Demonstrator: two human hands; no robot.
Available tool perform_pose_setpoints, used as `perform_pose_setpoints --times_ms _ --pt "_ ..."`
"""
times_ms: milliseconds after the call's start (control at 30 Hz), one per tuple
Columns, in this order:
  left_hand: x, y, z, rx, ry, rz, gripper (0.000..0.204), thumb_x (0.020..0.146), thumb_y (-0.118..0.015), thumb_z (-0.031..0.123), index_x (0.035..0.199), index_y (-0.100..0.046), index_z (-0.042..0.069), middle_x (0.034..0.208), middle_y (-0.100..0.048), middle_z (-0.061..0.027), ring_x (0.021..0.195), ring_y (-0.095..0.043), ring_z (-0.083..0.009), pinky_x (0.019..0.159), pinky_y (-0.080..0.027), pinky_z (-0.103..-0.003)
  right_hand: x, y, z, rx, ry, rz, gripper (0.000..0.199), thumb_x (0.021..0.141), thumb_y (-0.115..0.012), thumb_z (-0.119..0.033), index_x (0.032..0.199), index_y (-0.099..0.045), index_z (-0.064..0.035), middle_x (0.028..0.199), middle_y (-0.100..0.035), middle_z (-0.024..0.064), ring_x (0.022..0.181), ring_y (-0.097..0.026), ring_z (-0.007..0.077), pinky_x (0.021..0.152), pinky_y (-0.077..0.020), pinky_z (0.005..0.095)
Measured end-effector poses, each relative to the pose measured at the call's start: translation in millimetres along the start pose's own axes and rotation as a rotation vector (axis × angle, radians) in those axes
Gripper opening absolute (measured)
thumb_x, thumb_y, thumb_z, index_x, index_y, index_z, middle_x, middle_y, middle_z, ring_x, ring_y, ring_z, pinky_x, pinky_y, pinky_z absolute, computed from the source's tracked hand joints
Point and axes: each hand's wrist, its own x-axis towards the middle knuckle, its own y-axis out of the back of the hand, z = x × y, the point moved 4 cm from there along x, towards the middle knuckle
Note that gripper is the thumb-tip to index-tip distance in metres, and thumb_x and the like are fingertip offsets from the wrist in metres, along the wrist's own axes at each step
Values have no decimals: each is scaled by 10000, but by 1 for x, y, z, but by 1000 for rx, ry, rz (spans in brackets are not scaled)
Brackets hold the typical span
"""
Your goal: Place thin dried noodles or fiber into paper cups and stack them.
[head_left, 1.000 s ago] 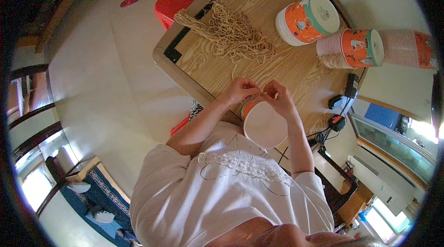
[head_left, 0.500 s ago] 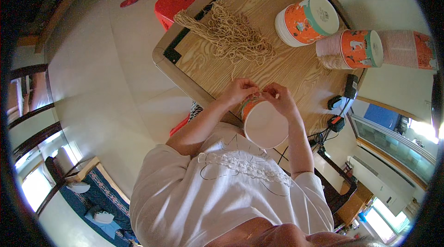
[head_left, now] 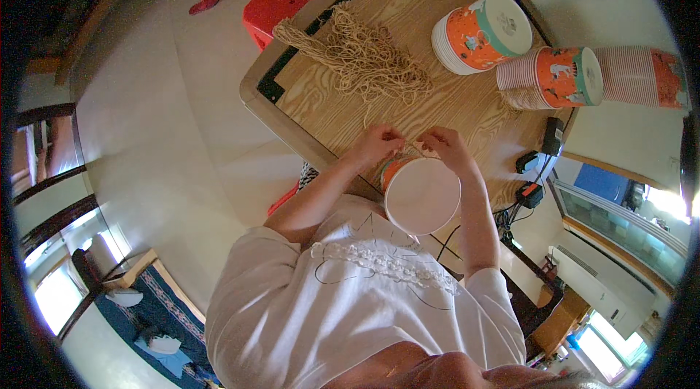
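A paper bucket with a white round end and an orange printed side lies on its side at the table's near edge, against my shirt. Beyond it, my left hand and my right hand are both closed in fingertip pinches. What looks like a thin strand of twine runs between them at the bucket's far side; its ends are hidden by my fingers. A loose heap of tan twine lies on the table past my left hand.
Stacked paper buckets stand at the far right, with another nested stack beside them. Black power adapters and cables lie right of my right arm. A red stool stands beyond the wood-grain table's left edge.
My hands have drawn apart, my right hand moving right, leaving a wider gap between the pinches. The bucket's white end shows more fully.
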Motion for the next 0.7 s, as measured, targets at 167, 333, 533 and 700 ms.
perform_pose_setpoints --times_ms 167,333,533,700 --pt "29 -10 -4 261 -88 105 156 741 -627 146 833 -623 21 684 -605 -41 602 -546 -98 544 -444 -236 18 10 31 97 -10 -53 172 827 -540 -145 844 -624 3 727 -593 26 676 -537 102 628 -439 240" --pt "39 -21 3 285 -173 142 159 714 -646 135 829 -635 26 706 -623 -64 642 -574 -115 595 -469 -258 16 12 28 133 -163 -73 195 832 -560 -208 811 -631 -28 701 -570 2 630 -500 84 594 -411 216" --pt "65 -23 -27 111 -226 107 174 710 -661 139 839 -631 26 751 -631 -70 674 -582 -115 640 -478 -263 14 11 29 192 -245 -78 202 809 -600 -237 757 -616 -42 664 -538 -20 601 -464 63 541 -369 202" --pt "48 -22 10 287 -270 60 130 735 -642 140 791 -614 26 726 -612 -49 660 -560 -98 611 -463 -269 13 17 47 102 -206 -170 171 784 -615 -208 738 -608 -44 622 -524 -30 571 -454 54 512 -360 209"
